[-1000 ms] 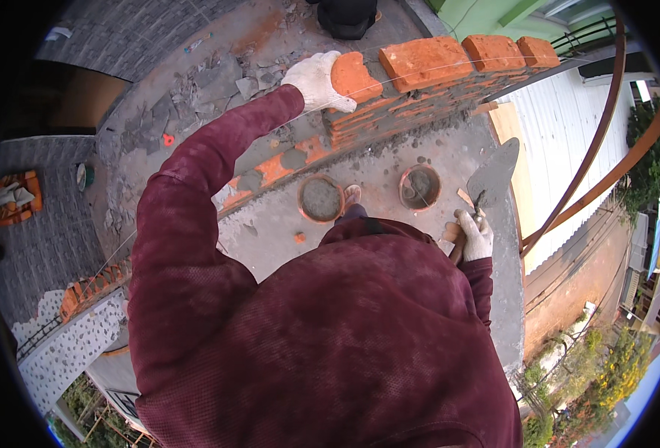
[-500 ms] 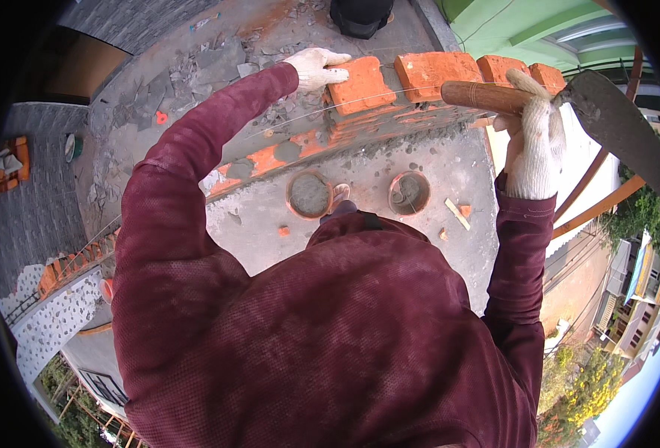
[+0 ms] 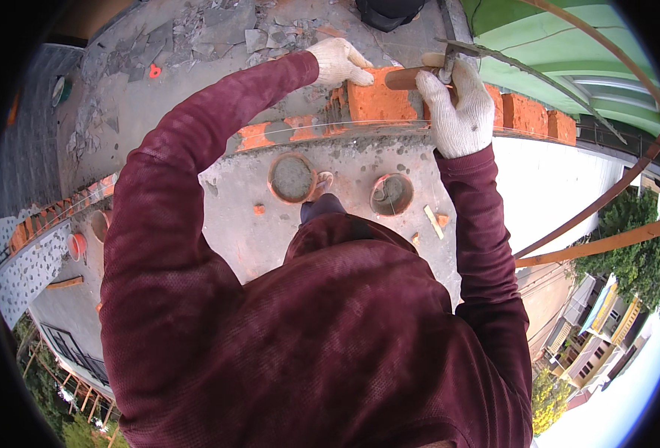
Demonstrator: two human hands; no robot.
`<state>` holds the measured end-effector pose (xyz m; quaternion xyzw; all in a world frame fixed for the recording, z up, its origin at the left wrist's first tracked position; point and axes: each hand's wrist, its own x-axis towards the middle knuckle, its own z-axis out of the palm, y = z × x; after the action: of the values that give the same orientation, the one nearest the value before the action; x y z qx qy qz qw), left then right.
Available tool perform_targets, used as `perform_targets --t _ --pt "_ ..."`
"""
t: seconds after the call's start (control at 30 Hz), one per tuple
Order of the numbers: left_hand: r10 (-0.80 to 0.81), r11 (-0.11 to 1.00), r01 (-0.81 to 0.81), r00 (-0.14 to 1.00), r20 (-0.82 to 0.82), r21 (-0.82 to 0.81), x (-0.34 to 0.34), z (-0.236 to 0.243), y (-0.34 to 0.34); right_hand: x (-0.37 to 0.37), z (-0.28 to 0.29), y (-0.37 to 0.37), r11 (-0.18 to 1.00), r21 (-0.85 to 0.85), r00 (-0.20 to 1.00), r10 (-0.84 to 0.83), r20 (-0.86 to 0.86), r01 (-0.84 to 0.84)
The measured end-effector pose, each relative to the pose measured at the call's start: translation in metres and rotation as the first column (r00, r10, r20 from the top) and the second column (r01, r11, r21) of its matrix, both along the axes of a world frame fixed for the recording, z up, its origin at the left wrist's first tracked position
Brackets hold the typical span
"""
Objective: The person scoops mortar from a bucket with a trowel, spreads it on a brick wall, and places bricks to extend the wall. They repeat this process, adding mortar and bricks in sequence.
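My left hand (image 3: 339, 61), in a white knit glove, grips the left end of an orange brick (image 3: 380, 101) on top of a low brick wall. My right hand (image 3: 462, 112), gloved alike, is closed round a mason's trowel. The trowel's wooden handle (image 3: 403, 78) points left and lies over the brick's upper right part. Its grey blade (image 3: 542, 81) reaches out to the right, seen nearly edge-on. More bricks (image 3: 525, 117) stand in a row on the wall to the right, partly behind my right hand. A thin string (image 3: 322, 134) runs along the wall's near face.
Two round buckets of grey mortar, one on the left (image 3: 292, 179) and one on the right (image 3: 392, 196), stand on the floor below the wall. A wood strip (image 3: 433, 222) and brick bits lie beside them. Broken tiles (image 3: 218, 30) and a black container (image 3: 389, 11) are beyond the wall.
My right hand has brought the trowel left to the brick and turned its blade edge-on. My left hand stays at the brick's left end, fingers more bent. The view has shifted.
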<state>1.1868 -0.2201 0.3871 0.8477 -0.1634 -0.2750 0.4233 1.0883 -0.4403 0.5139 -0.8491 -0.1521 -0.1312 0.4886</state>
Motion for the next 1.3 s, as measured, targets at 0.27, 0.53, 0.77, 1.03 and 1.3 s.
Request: perform_targets --t 0.27,0.53,0.77,1.03,1.3 --pt "0.044 0.998 -0.047 0.997 0.063 0.040 -0.005 -0.002 0.003 0.010 -0.011 0.001 1.000 -0.002 0.981 -0.019 -0.191 0.019" --pt "0.013 0.997 -0.015 1.000 0.024 0.078 -0.006 0.009 0.002 0.029 -0.023 -0.010 0.989 -0.148 0.985 -0.036 -0.170 0.011" --pt "0.011 0.998 -0.011 1.000 0.000 0.061 -0.006 0.008 0.001 0.011 -0.026 -0.001 0.978 -0.205 0.986 -0.076 -0.148 0.045" --pt "0.020 0.998 -0.020 1.000 -0.002 0.066 -0.011 0.014 0.005 0.019 -0.022 -0.008 0.993 -0.121 0.987 -0.028 -0.158 0.008" --pt "0.020 0.997 -0.018 1.000 -0.023 0.070 -0.006 0.007 0.003 0.019 -0.026 0.000 0.988 -0.151 0.983 -0.017 -0.184 -0.011"
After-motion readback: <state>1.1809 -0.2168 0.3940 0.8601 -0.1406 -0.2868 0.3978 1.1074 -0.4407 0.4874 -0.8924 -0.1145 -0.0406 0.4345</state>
